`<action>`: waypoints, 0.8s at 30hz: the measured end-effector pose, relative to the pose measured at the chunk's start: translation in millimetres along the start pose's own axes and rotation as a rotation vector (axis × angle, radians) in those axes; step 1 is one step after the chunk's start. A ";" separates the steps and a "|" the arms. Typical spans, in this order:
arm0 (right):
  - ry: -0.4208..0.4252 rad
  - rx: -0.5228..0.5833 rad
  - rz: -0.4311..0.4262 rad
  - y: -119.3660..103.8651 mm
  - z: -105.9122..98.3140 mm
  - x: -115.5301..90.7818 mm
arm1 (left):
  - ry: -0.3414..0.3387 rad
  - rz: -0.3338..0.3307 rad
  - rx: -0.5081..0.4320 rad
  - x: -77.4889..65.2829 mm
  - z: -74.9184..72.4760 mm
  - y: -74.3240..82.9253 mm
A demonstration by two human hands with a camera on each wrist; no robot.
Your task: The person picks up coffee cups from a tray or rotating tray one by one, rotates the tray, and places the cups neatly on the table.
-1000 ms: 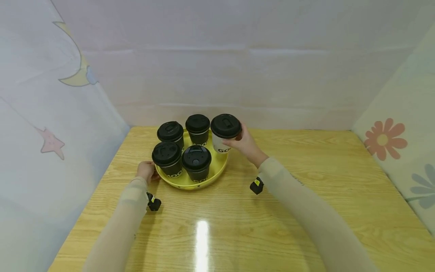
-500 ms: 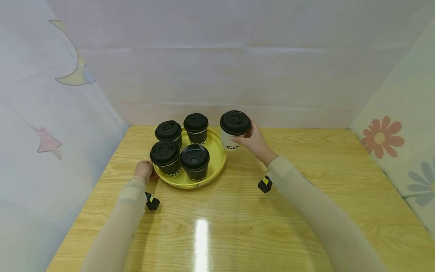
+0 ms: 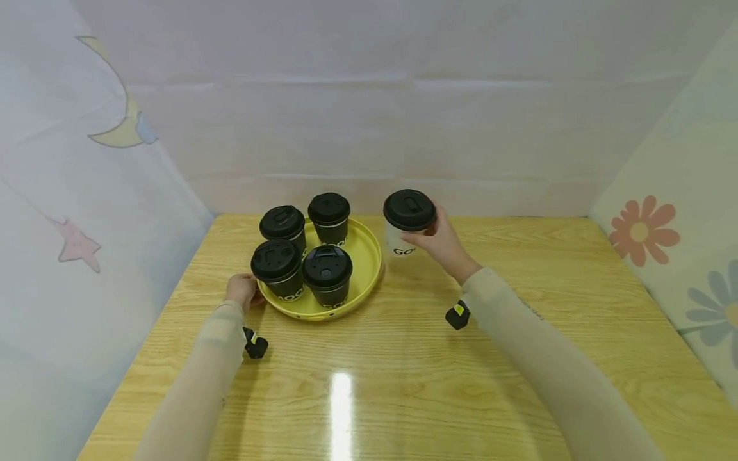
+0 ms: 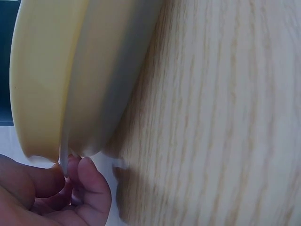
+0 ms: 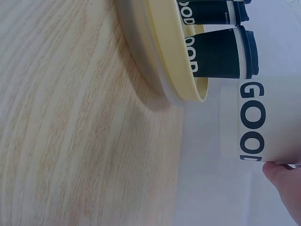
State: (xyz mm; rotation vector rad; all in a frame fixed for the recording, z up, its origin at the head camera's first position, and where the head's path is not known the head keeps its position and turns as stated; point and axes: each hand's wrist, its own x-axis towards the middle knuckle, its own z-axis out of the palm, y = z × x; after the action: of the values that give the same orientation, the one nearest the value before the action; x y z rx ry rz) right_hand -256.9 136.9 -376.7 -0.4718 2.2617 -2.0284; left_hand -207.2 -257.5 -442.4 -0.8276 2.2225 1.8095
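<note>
My right hand (image 3: 448, 246) grips a white paper cup (image 3: 396, 242) with a black lid (image 3: 410, 209), holding it upright just right of the round yellow tray (image 3: 366, 259). In the right wrist view, dark "GOOD" lettering shows on the white cup (image 5: 277, 122), and its base is clear of the table. My left hand (image 3: 242, 291) is at the tray's left side. The left wrist view shows its thumb and fingers pinching a thin edge of the tray (image 4: 42, 84). Several black lidded paper cups, such as the front one (image 3: 327, 282), stand on the tray's left part.
The tray stands on a light wooden table (image 3: 392, 371) near its back edge. White cloth (image 3: 461, 141) hangs behind the table, and printed cloth hangs at both sides. A small black device (image 3: 458, 315) is strapped at each wrist.
My right hand has carried the white cup rightward from above the tray to beside it. The left hand stays at the tray's edge, and the black cups keep their places.
</note>
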 end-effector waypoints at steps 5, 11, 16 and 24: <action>0.014 -0.015 0.003 2.5 -5.2 -2.3 | -0.007 -0.003 -0.014 4.6 -0.8 -1.6; 0.017 -0.003 0.019 -1.7 -9.9 -7.9 | -0.012 0.002 -0.019 5.3 -1.1 -2.3; 0.027 0.006 0.028 3.7 -16.0 -8.3 | -0.013 0.003 -0.029 2.6 -0.4 -0.8; 0.055 0.003 0.049 14.7 -19.7 -7.0 | -0.016 0.023 -0.020 3.1 -3.5 -4.6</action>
State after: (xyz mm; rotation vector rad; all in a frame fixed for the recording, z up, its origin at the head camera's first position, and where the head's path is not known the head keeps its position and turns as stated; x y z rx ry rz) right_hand -257.9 159.0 -389.6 -0.3612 2.2769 -2.0451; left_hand -206.7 -262.3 -446.8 -0.7921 2.2164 1.8449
